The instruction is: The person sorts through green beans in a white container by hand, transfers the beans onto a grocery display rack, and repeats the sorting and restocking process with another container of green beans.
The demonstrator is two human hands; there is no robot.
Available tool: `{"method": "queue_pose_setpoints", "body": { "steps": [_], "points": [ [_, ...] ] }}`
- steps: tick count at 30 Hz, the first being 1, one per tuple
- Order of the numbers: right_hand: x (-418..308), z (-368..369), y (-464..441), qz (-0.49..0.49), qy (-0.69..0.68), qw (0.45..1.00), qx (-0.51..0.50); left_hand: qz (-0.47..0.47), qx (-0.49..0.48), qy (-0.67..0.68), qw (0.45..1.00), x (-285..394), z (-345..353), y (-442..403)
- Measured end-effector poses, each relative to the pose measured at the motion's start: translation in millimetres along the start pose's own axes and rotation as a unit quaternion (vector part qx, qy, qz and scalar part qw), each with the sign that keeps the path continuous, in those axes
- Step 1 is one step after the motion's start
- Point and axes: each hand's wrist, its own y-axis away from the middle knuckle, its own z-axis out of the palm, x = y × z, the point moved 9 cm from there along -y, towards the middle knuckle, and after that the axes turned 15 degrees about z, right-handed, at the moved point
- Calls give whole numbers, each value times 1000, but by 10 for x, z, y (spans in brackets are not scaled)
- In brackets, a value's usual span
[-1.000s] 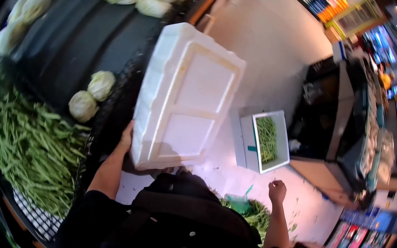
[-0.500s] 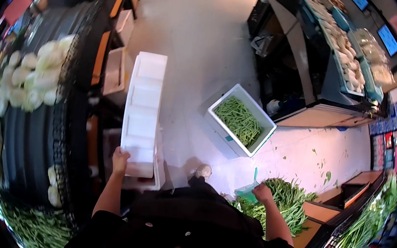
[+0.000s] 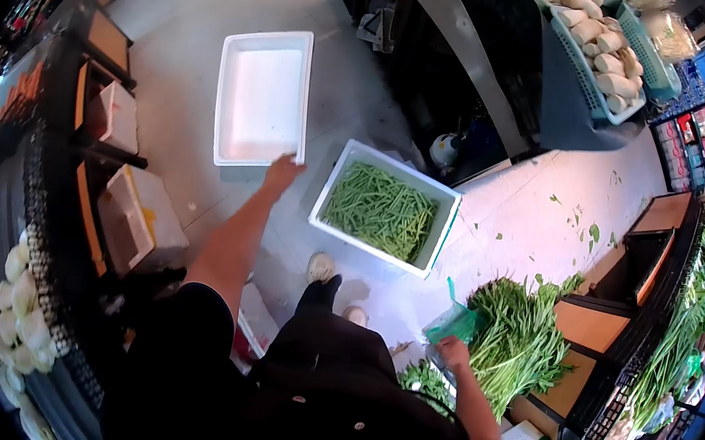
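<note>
My left hand (image 3: 283, 174) reaches forward, its fingers closed on the near right corner of a white foam box (image 3: 307, 97). The box's open side faces up and its inside is bare. Close to my body on the right, my right hand (image 3: 452, 351) is closed on a green plastic bag (image 3: 453, 325), whose loose end points up. Between my arms stands another white foam box (image 3: 330, 226) holding green beans (image 3: 380, 210). A heap of leafy greens (image 3: 517, 339) lies just right of my right hand.
White foam boxes (image 3: 144, 218) sit under the left shelving. Pale vegetables (image 3: 25, 309) lie on that stand. Mushroom-like produce fills a blue basket (image 3: 588, 95) at upper right. Leaf scraps (image 3: 594, 233) litter the floor. My shoe (image 3: 321, 267) is near the bean box.
The white foam box in my left hand has swung from the left shelving to the floor area ahead, its open side now showing. My view has turned; my right hand still holds the bag.
</note>
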Motion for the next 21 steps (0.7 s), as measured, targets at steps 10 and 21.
{"method": "queue_pose_setpoints", "body": {
  "steps": [10,21],
  "points": [
    [-446,952,-2444,220,-233,947,-31,-341,-6,94,935,-2189,2012,521],
    [-349,2026,-4044,268,-508,808,-132,-269,-2,64,961,-2811,2880,421]
  ]
}}
